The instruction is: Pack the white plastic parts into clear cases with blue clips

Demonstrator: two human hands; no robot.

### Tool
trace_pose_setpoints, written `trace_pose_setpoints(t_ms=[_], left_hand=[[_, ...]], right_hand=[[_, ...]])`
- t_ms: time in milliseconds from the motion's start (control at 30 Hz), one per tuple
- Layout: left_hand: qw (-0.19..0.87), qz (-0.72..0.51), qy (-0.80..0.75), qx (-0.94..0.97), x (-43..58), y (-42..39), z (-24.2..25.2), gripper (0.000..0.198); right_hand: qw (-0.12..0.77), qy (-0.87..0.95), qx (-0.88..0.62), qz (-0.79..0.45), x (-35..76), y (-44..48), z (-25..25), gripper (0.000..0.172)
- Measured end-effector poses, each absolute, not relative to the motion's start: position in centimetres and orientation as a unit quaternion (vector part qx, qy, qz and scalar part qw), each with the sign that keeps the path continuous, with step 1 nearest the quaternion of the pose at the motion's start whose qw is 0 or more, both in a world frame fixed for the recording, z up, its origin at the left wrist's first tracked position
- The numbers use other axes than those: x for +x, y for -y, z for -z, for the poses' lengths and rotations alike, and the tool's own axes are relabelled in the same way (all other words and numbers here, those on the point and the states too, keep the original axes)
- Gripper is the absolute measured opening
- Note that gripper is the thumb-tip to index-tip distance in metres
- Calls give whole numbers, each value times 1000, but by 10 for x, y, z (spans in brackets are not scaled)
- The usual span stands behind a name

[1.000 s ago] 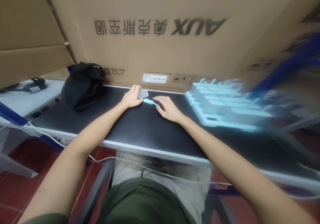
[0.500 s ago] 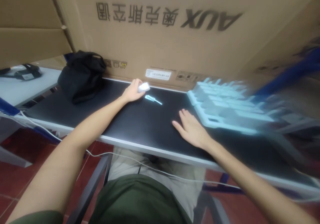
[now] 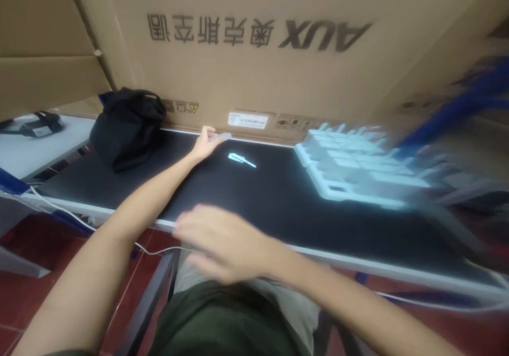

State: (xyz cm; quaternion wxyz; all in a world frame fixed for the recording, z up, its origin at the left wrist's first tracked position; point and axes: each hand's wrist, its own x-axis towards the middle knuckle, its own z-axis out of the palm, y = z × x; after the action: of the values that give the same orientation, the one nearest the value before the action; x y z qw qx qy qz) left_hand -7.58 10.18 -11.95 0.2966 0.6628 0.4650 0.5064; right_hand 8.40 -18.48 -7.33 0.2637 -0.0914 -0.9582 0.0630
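At the back of the black tabletop (image 3: 274, 215), my left hand (image 3: 203, 146) is closed around a small pale flat block (image 3: 222, 137) near the carton. A pale blue screwdriver-like tool (image 3: 237, 157) with a thin shaft lies on the tabletop, to the right of that hand and apart from it. My right hand (image 3: 226, 242), blurred by motion, is over the front edge above my lap. Its thumb stands apart from the fingers, and I see nothing in it.
A large printed carton (image 3: 254, 75) stands along the back edge. On the left sits a black cloth bag (image 3: 129, 128). A light blue rack with upright pegs (image 3: 338, 167) is on the right. A white cable (image 3: 159, 250) runs below the front edge.
My right hand has left the tabletop beside the rack and swung left towards me. The pale block in my left hand has tilted and now looks thinner.
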Motion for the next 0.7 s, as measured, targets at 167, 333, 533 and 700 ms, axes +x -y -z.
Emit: trace_pose_setpoints(t_ms=[167, 333, 533, 700], left_hand=[[323, -516, -460, 646, -73, -103, 122, 56], [329, -522, -448, 647, -78, -107, 122, 53], [307, -521, -453, 655, -85, -104, 115, 64], [317, -554, -423, 643, -87, -105, 118, 69]], right_hand=[[173, 775, -602, -89, 197, 117, 80, 72], [103, 879, -460, -78, 128, 144, 95, 98], [30, 959, 178, -219, -20, 222, 79, 37], [177, 954, 47, -238, 61, 196, 61, 29]])
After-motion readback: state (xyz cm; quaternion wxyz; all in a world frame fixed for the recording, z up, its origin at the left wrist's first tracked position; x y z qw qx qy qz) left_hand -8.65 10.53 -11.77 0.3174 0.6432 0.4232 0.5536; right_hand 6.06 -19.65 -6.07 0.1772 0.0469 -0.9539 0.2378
